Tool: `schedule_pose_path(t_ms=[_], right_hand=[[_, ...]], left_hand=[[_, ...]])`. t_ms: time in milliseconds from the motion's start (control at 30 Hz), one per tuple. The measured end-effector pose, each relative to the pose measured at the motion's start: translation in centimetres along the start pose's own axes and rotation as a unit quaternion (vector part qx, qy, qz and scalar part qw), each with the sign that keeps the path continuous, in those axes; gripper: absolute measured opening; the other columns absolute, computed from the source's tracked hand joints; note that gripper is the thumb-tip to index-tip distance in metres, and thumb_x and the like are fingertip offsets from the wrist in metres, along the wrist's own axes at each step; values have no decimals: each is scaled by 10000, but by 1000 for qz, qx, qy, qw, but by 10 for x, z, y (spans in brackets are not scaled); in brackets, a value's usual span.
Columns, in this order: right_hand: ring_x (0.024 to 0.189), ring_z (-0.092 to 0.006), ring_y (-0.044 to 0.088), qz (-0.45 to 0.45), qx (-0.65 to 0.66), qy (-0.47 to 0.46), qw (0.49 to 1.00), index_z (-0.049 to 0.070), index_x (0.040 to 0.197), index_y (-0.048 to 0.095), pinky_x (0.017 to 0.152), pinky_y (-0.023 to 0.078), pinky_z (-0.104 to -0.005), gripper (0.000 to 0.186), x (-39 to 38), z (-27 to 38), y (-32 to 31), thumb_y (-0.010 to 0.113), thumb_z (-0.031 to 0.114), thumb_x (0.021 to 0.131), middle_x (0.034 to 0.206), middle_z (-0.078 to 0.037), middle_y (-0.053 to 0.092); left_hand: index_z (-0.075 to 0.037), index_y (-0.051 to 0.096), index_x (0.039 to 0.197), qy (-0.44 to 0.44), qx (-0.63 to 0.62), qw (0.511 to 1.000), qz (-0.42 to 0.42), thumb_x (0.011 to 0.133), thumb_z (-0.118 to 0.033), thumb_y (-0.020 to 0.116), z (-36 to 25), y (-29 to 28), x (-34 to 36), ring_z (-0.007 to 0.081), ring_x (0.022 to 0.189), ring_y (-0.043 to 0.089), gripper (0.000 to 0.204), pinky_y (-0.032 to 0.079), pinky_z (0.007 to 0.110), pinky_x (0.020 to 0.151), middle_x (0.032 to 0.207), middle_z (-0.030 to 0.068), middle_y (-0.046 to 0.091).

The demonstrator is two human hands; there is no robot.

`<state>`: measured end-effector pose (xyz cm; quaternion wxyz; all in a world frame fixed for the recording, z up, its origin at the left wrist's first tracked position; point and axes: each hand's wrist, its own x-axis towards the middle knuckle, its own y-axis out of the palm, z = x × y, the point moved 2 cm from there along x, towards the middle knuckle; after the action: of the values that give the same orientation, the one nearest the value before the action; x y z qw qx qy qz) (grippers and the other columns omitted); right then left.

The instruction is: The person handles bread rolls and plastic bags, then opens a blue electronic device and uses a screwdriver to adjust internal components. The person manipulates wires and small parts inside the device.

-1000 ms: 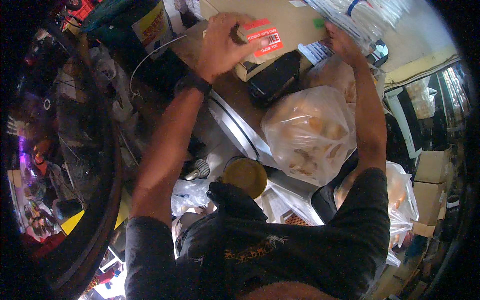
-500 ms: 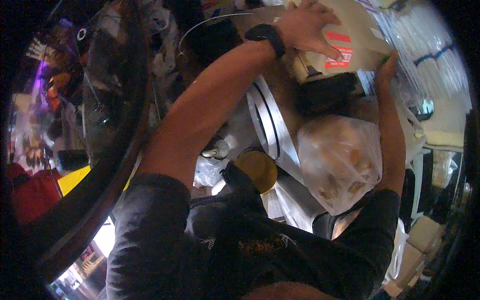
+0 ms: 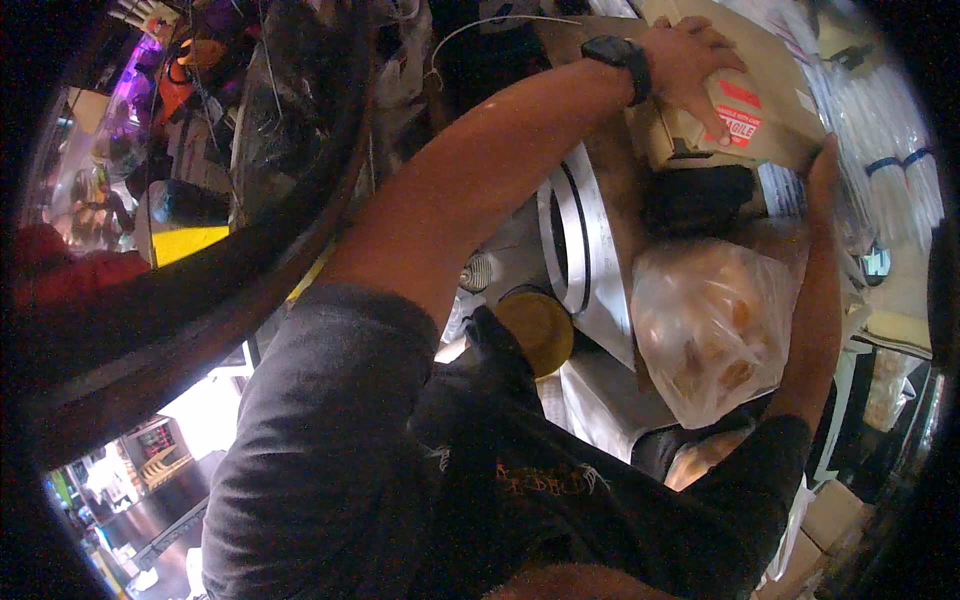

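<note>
A brown cardboard box (image 3: 690, 140) with red and white labels lies at the far right, between my two hands. My left hand (image 3: 695, 65), with a dark watch on its wrist, is spread over the box's left side. Its thumb reaches down toward the label and its fingers curve over the top. My right hand (image 3: 823, 165) presses the box's near right corner; most of its fingers are hidden. Below the box sits a black object (image 3: 700, 197) whose kind I cannot make out. A translucent plastic bag (image 3: 712, 330) with orange-brown contents lies inside my right forearm.
A white band-like ring (image 3: 575, 240) stands left of the bag, with a round yellowish lid (image 3: 537, 333) nearer me. Bundles of clear plastic packaging (image 3: 895, 185) line the far right. A dark curved edge (image 3: 330, 190) runs down the left; more cardboard boxes (image 3: 835, 515) sit at lower right.
The whole view has shifted, so the box, bag and arms appear further right. Both hands stay on the box. The dark gap at its near left corner looks smaller.
</note>
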<state>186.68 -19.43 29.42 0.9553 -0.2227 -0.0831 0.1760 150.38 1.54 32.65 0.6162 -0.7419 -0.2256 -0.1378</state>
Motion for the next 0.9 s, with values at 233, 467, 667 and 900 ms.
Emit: schedule_pose_path(t_ms=[233,467,667,900], right_hand=[[1402,-386,473,83,-216,-202,952,-66,1462,489,1131,375,-429,852,-35,18,-11,439,659,1016,1484,-303,505],[1375,-433,493,42,-261,-108,958,-77,1460,471,1119,389,-465,907,-22,16,-6,478,696,984,1466,-309,520],[1367,-414,510,203,-305,-271,890,-46,1500,431,1119,402,-447,909,-44,43,-41,554,674,959,1473,-296,521],[1409,-306,484,205,-281,-284,894,4,1568,371,1145,391,-401,769,-202,158,-29,625,467,1009,1545,-238,470]], left_hand=[[-258,471,1541,59,-9,998,36,466,-945,719,18,0,4,368,1537,255,1300,292,625,1187,1648,58,363],[-231,519,1495,55,36,995,-81,535,-848,756,14,28,-1,389,1483,349,1165,371,605,1134,1599,79,432],[-152,559,1433,71,-21,991,-111,591,-755,791,14,32,6,420,1408,425,1062,399,607,1102,1541,163,466],[-32,541,1376,-94,-218,911,-336,714,-355,807,-103,-12,-100,491,1370,421,783,334,571,1165,1475,292,450]])
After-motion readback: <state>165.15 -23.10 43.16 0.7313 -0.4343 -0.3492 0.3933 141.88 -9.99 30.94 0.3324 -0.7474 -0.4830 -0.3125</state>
